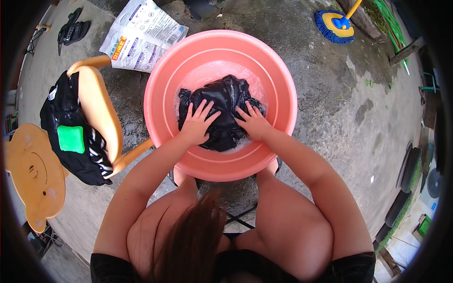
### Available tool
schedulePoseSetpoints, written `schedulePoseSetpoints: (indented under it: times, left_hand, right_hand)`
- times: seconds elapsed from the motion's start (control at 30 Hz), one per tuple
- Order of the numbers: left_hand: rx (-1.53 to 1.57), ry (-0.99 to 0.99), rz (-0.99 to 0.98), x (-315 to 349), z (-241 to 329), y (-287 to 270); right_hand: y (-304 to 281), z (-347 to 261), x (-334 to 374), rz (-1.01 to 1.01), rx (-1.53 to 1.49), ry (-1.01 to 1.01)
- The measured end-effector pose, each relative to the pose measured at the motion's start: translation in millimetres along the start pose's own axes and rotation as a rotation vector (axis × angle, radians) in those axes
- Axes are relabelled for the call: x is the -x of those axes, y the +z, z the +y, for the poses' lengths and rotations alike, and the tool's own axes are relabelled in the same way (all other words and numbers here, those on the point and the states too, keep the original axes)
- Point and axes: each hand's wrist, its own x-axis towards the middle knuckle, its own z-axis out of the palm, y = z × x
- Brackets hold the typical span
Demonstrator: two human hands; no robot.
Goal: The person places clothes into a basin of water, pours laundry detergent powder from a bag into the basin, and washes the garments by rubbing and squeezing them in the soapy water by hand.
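Note:
A wet black garment [222, 99] lies bunched in soapy water in the middle of a pink plastic basin [220, 170]. My left hand [198, 123] rests on the garment's left part, fingers spread and flat. On its right part my right hand [255, 122] presses with the fingers apart, palm down. Neither hand grips the cloth. Suds show around the garment's edges. The basin stands on the ground between my feet, just in front of my knees.
To the left, a small yellow chair [96, 104] bears a black garment [63, 108] with a green soap bar [71, 139] on it. A detergent bag [141, 37] lies beyond the basin. Dark sandals [75, 29] lie far left; a blue-and-yellow mop head [336, 27] rests far right.

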Motion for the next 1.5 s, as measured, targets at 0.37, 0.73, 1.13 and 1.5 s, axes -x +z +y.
schedulePoseSetpoints:
  times: [0.37, 0.73, 1.13, 1.5]
  left_hand:
    - [0.378, -0.094, -0.253, -9, -13, 10]
    - [1.806, -1.142, 0.048, -50, -1, -33]
    - [2.286, -0.252, 0.131, -48, 28, -55]
    - [1.83, -0.549, 0.396, -64, 72, -147]
  right_hand:
    - [4, 8, -13, -0.045, -0.283, 0.282]
    - [-163, -43, 5, 0.392, -2.189, 0.021]
    - [-178, -62, -16, 0.665, -2.032, -0.073]
    - [-132, -16, -28, 0.886, -1.325, 0.025]
